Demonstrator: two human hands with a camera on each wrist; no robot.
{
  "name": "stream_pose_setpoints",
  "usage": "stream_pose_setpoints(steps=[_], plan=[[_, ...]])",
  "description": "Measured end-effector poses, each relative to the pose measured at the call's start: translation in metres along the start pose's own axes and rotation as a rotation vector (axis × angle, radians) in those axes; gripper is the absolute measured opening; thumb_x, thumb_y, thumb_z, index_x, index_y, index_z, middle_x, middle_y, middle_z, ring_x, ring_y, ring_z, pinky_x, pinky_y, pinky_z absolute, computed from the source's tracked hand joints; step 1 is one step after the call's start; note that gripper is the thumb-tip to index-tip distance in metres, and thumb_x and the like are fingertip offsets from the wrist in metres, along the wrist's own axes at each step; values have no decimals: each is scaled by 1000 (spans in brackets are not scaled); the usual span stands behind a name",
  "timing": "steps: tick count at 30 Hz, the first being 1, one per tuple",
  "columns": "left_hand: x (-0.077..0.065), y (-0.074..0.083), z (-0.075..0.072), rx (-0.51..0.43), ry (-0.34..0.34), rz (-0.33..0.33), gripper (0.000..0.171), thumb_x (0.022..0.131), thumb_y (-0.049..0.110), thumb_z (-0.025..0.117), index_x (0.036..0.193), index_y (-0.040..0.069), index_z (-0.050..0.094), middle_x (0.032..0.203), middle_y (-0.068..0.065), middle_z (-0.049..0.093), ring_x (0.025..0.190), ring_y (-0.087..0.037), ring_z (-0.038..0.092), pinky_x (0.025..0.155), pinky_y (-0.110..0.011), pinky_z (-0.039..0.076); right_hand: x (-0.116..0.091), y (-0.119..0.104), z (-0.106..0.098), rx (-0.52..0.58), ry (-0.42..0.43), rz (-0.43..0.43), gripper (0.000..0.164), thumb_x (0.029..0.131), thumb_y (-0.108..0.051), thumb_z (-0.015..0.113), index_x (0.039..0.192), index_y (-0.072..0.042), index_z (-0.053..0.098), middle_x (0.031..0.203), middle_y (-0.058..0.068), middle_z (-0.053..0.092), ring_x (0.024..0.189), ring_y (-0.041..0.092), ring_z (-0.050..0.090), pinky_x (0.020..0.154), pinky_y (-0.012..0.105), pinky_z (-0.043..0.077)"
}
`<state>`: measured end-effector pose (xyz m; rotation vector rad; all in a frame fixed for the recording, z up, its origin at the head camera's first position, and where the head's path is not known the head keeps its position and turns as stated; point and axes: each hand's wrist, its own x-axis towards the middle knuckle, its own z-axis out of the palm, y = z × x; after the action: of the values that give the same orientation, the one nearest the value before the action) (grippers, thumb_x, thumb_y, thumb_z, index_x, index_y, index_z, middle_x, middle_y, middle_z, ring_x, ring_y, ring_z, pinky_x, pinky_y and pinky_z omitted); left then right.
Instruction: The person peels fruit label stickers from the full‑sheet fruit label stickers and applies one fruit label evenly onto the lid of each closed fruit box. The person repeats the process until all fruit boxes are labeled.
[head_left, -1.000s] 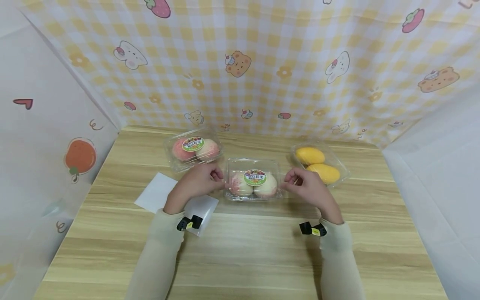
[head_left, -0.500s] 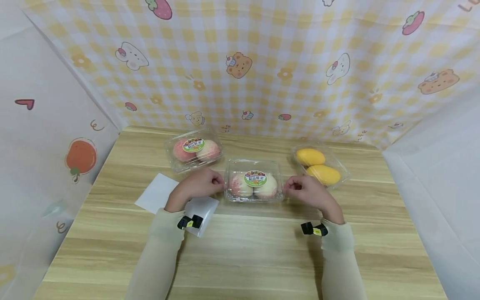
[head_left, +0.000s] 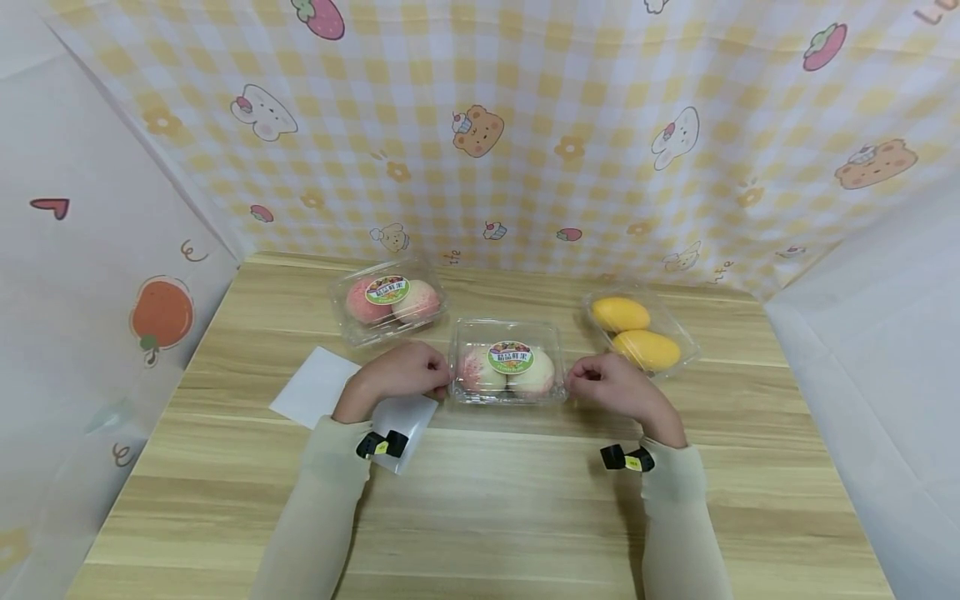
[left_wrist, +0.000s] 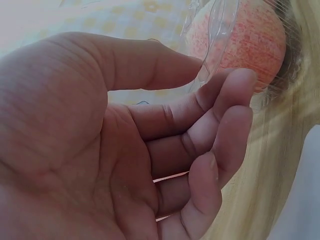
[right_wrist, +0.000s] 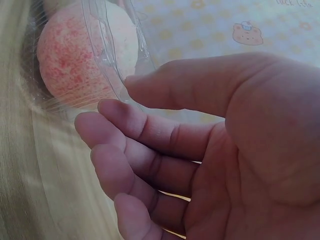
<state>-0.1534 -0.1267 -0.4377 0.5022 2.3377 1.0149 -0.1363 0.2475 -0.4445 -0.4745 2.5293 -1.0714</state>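
Note:
A clear plastic fruit box [head_left: 507,331] stands at mid-table in the head view, with two pale pink-speckled peaches [head_left: 480,377] and a round green label on top. At its left end my left hand [head_left: 401,372] pinches the rim between thumb and index finger. My right hand [head_left: 621,387] does the same at the right end. Close up, the left wrist view has the plastic rim [left_wrist: 217,35] at the thumb tip, beside a speckled peach [left_wrist: 257,42]. The right wrist view mirrors this, with the rim [right_wrist: 107,50] meeting thumb and index. On both hands the other fingers are loosely curled.
Behind and left stands another clear box [head_left: 352,329] of peaches. At the back right, a third box [head_left: 678,321] holds two yellow mangoes [head_left: 647,348]. White sheets [head_left: 315,387] lie partly under the left forearm. A checked curtain [head_left: 525,183] backs the wooden table [head_left: 495,508].
Both hands have lowered slightly toward the table's front, along the box ends, and their fingers have settled at the rim. The box has hardly moved.

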Motion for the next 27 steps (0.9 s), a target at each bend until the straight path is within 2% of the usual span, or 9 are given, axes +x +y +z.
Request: stream_pose_setpoints(steps=[14, 23, 25, 27], plan=[[0, 1, 0, -26, 0, 11, 29, 106, 17, 59, 87, 5, 77, 81, -6, 74, 74, -14, 61, 74, -31, 49, 1, -2, -1, 20, 16, 10, 13, 104, -11, 70, 101, -4, 81, 86, -1, 73, 79, 18, 60, 72, 31, 51], [5, -1, 1, -42, 41, -1, 29, 107, 18, 59, 87, 6, 76, 84, -7, 74, 75, -15, 61, 72, -31, 49, 2, -2, 0, 10, 40, 30, 15, 105, -14, 70, 100, -5, 80, 85, 0, 71, 77, 18, 59, 71, 32, 50], [8, -5, 2, -35, 48, 11, 28, 106, 18, 60, 87, 7, 77, 83, -6, 73, 74, -16, 60, 71, -32, 49, 3, -2, 1, 8, 50, 35, 16, 106, -15, 69, 98, -6, 80, 84, 0, 70, 77, 18, 58, 71, 33, 50], [17, -19, 6, -22, 66, 29, 29, 105, 22, 60, 85, 12, 77, 80, -2, 72, 72, -15, 59, 68, -31, 48, 3, -2, 1, 9, 61, 44, 17, 107, -17, 69, 98, -6, 80, 84, 0, 70, 77, 18, 58, 71, 34, 49]])
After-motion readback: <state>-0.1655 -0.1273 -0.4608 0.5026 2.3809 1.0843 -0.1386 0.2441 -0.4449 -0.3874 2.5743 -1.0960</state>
